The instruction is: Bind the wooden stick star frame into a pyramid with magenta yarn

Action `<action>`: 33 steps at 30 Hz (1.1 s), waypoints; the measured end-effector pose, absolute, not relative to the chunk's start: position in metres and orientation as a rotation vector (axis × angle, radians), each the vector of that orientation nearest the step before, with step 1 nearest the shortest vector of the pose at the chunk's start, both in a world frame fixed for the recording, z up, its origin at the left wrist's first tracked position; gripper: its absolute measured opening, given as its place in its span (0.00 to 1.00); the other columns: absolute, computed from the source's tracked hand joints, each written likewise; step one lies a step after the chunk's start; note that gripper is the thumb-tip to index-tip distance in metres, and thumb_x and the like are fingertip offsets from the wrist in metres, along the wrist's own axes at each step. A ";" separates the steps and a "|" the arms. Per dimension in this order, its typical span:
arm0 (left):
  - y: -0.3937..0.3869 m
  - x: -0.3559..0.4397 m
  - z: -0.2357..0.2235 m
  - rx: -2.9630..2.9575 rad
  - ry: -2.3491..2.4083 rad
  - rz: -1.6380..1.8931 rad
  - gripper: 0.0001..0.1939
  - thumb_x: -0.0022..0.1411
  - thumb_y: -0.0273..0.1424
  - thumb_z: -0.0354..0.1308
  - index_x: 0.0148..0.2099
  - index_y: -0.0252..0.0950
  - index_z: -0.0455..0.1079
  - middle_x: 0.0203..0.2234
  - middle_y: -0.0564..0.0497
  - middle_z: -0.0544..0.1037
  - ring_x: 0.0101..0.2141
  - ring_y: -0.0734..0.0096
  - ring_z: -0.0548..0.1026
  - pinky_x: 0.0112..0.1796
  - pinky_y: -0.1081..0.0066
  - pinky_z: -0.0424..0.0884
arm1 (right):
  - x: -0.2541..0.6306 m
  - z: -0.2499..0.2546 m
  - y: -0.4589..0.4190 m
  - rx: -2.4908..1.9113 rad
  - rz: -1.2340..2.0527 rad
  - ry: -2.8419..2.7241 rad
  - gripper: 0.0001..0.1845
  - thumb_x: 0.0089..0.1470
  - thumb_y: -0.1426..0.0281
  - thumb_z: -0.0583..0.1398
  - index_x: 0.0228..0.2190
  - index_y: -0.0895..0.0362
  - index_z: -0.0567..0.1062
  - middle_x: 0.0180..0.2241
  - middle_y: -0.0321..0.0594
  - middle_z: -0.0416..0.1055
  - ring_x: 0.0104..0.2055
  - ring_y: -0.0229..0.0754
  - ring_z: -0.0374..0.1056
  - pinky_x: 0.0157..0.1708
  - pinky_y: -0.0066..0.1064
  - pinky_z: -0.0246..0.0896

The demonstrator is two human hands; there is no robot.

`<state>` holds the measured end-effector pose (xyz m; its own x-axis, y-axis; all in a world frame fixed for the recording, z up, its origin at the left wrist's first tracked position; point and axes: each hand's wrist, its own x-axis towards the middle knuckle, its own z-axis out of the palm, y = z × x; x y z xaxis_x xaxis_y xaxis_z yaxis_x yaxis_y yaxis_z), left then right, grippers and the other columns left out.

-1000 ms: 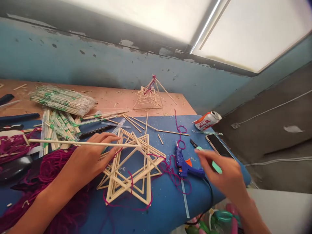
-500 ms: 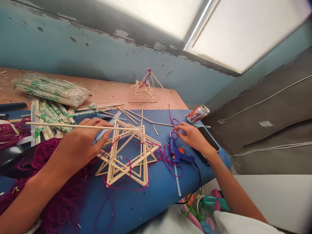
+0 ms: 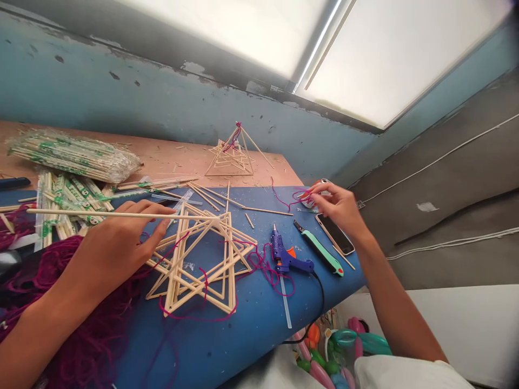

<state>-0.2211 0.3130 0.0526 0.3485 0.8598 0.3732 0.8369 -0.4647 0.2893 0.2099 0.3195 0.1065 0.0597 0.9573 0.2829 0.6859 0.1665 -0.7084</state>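
My left hand point(image 3: 117, 237) is closed on a long wooden stick point(image 3: 97, 214), held almost level. Its right end meets the top of a star-shaped stick frame point(image 3: 173, 265) lying on the blue surface. Purple yarn point(image 3: 288, 208) is pinched between the fingertips of my right hand point(image 3: 338, 208), which hovers beside the drink can point(image 3: 307, 201) and partly hides it. A blue glue gun point(image 3: 279, 254) with a clear glue stick lies between the star frame and a green-handled cutter point(image 3: 322, 251). More yarn tangles around the frame and glue gun.
A purple yarn heap point(image 3: 89, 329) lies under my left forearm. Wrapped sticks point(image 3: 73, 154) and loose ones cover the back left. A stick pyramid point(image 3: 229, 174) stands near the wall. At right is a phone point(image 3: 334, 232); balloons point(image 3: 344, 337) lie below the surface's edge.
My right hand has risen and moved right, away from the glue gun, drawing the yarn toward the can. The cutter is now uncovered. My left hand still holds the stick; the view has shifted slightly.
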 end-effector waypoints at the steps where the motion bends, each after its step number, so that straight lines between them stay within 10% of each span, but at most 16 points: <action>1: 0.313 -0.221 0.052 2.533 1.601 0.761 0.16 0.71 0.37 0.44 0.50 0.41 0.71 0.47 0.51 0.79 0.49 0.58 0.75 0.47 0.60 0.70 | 0.210 0.120 0.319 -1.534 0.464 -1.625 0.10 0.54 0.62 0.64 0.32 0.57 0.74 0.42 0.41 0.75 0.24 0.31 0.60 0.22 0.27 0.56; 9: 0.310 -0.220 0.057 2.309 1.635 0.782 0.15 0.70 0.36 0.47 0.48 0.41 0.74 0.46 0.51 0.80 0.47 0.60 0.77 0.47 0.62 0.69 | 0.173 0.172 0.336 -1.363 0.492 -1.653 0.08 0.52 0.64 0.65 0.29 0.54 0.73 0.34 0.38 0.76 0.19 0.29 0.53 0.19 0.29 0.52; 19: 0.310 -0.215 0.061 2.098 1.529 0.921 0.10 0.67 0.34 0.55 0.44 0.38 0.76 0.41 0.51 0.81 0.35 0.71 0.75 0.36 0.71 0.67 | 0.047 0.113 0.403 -1.078 1.195 -2.429 0.12 0.53 0.66 0.63 0.36 0.61 0.80 0.27 0.37 0.73 0.23 0.29 0.57 0.22 0.26 0.50; 33: 0.309 -0.202 0.051 2.258 1.548 0.842 0.08 0.66 0.31 0.57 0.41 0.38 0.77 0.34 0.51 0.78 0.36 0.68 0.75 0.36 0.68 0.65 | 0.007 0.107 0.416 -0.724 1.111 -2.835 0.13 0.60 0.63 0.60 0.34 0.61 0.78 0.19 0.30 0.60 0.22 0.29 0.51 0.22 0.26 0.44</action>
